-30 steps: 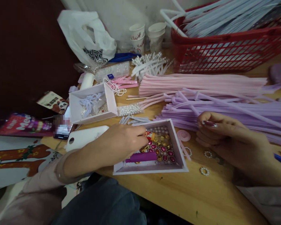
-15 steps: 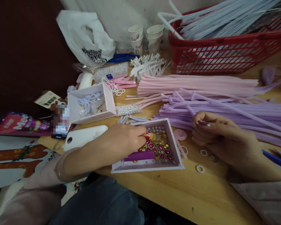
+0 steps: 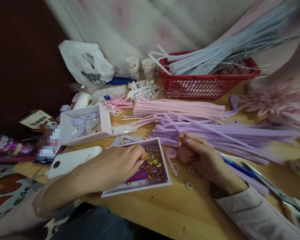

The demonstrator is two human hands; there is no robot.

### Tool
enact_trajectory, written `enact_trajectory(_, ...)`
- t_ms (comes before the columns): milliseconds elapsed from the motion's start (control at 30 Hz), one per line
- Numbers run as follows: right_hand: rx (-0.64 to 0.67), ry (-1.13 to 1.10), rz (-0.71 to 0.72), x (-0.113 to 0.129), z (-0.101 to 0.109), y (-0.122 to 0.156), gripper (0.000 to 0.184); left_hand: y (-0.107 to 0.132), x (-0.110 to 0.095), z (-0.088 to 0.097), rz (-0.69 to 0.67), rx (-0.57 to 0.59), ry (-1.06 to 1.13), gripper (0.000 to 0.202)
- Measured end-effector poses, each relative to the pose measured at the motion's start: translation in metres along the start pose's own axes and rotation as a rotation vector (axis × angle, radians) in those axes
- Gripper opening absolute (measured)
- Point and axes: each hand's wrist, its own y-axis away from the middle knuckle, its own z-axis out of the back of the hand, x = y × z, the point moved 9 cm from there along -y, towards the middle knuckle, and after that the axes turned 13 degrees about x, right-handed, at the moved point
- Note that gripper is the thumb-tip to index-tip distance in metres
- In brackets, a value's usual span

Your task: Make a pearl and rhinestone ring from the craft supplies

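1. Wooden table (image 3: 162,206), smooth, yellow-brown; red basket (image 3: 197,87), plastic lattice, at 1 o'clock from the white box (image 3: 140,191).
2. White box: shallow, rectangular, stiff-walled; sits near the view's 6 to 7 o'clock; long axis roughly 9-to-3, 3 o'clock end tipped slightly up.
3. Inside it: oval red gems (image 3: 155,171), glossy, gold-edged; smooth purple tube (image 3: 140,176), long axis also about 9-to-3.
4. Left hand (image 3: 121,163) reaches in from 9 o'clock; fingertips drawn together over the contents; cannot tell what, if anything, they grip.
5. Right hand (image 3: 200,153) at the box's 3 o'clock, fingers curled, thumb against them; cannot tell if anything's held; fuzzy purple stems (image 3: 215,131) behind; metal scissors (image 3: 281,193) at its 4 o'clock.
6. Pink strip (image 3: 172,153), coiled, just beside the box; round pearl ring (image 3: 189,185) near 4 o'clock.
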Motion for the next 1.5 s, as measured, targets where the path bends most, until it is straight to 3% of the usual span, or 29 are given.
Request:
enact_trajectory(200, 0.005, 0.071, 0.053, 0.003, -0.005, 0.004, 0.029, -0.006, -0.005, 0.012, 0.019, 0.039, 0.176, 0.020)
enact_trajectory(400, -0.035, 0.139, 0.120, 0.011, -0.018, 0.011, 0.032, -0.017, -0.005, 0.032, -0.095, -0.142, 0.396, 0.028)
enact_trajectory(533, 0.007, 0.139, 0.090, 0.001, -0.025, 0.012, 0.027, -0.027, 0.001, 0.022, -0.198, -0.161, 0.698, 0.040)
enact_trajectory(633, -0.034, 0.176, 0.088, 0.000, -0.024, 0.017, 0.027, -0.031, 0.007, 0.010, -0.277, -0.149, 0.959, 0.044)
enact_trajectory(733, -0.143, 0.483, 0.221, 0.023, -0.030, 0.032, 0.023, -0.033, 0.006, 0.004, -0.391, -0.105, 1.271, 0.041)
enact_trajectory(800, -0.163, 0.778, 0.334, 0.039, -0.045, 0.043, 0.018, -0.033, -0.001, 0.005, -0.465, -0.060, 1.430, 0.039)
enact_trajectory(967, -0.141, 1.205, 0.467, 0.045, -0.071, 0.056, 0.010, -0.033, -0.020, 0.004, -0.510, 0.038, 1.670, 0.038)
enact_trajectory(1233, -0.179, 1.425, 0.619, 0.050, -0.082, 0.067, 0.019, -0.032, -0.030, -0.013, -0.448, 0.184, 1.829, 0.031)
enact_trajectory(1500, -0.256, 1.455, 0.516, 0.041, -0.074, 0.068, 0.015, -0.032, -0.029, -0.014, -0.436, 0.183, 1.822, 0.033)
